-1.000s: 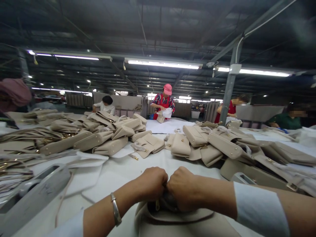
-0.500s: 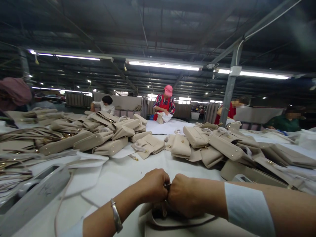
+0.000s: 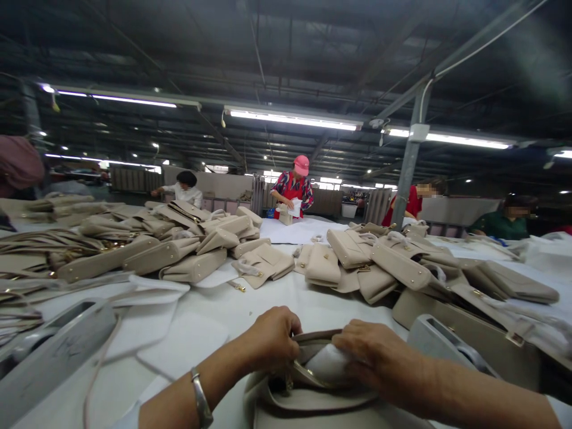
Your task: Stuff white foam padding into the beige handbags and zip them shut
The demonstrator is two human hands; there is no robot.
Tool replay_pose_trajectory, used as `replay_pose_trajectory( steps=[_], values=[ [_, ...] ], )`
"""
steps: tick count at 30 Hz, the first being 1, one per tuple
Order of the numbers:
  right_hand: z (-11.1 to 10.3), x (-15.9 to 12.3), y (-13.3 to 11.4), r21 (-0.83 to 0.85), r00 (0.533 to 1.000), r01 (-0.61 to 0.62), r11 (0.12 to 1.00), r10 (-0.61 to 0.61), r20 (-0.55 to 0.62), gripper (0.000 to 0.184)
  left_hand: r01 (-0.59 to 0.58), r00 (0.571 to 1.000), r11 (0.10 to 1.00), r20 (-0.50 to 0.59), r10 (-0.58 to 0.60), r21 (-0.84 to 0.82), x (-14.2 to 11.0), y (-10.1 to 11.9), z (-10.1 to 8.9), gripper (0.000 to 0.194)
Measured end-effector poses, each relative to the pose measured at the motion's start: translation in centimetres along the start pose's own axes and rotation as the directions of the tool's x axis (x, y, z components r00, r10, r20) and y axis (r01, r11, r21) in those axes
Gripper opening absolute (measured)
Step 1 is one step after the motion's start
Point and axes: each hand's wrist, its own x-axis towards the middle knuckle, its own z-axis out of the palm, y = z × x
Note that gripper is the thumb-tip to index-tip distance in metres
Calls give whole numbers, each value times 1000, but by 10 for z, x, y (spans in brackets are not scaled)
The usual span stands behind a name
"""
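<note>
Nearest me: one beige bag (image 3: 313,411), open-topped, on the white worktop (image 3: 214,310); left hand (image 3: 274,339) pinching its rim, right hand (image 3: 375,357) gripping white stuffing (image 3: 328,363) at its mouth. Beyond: two heaps of beige bags (image 3: 179,238). Farther: a pink-capped person (image 3: 292,190).

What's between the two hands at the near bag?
Between left hand and right hand: the beige bag's open mouth, with a gold-toned zipper and white material in it. Head view.
</note>
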Motion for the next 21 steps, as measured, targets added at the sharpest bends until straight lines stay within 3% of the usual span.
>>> replay_pose_trajectory(
  steps=[2, 6, 9, 12, 14, 16, 21],
  values=[
    [-9, 8, -5, -115, 989, 96, 989, -81, 128, 17, 0, 1000, 1000, 5, 0, -2, -2, 2, 1, 31],
    [-32, 33, -19, -288, 905, 291, 912, -165, 393, 13, -45, 999, 999, 8, 45, 18, -8, 8, 0, 24],
    [-23, 44, -26, -385, 865, 376, 843, -170, 472, 10, -72, 997, 995, 1, 72, 69, -10, 10, 0, 20],
    [8, 41, -25, -479, 929, 343, 808, -216, 302, 10, -48, 997, 993, -56, 54, 111, -7, 7, 2, 21],
    [24, 33, -20, -479, 969, 243, 844, -228, 91, 13, -24, 997, 995, -68, 30, 96, -4, 5, 4, 24],
    [27, 26, -16, -404, 975, 200, 893, -223, -11, 17, -11, 999, 998, -49, 14, 58, -1, 3, 6, 26],
    [4, 32, -13, -358, 931, 366, 859, -328, 163, 10, -12, 1000, 1000, -8, 12, -8, 1, 3, 6, 23]
  ],
)
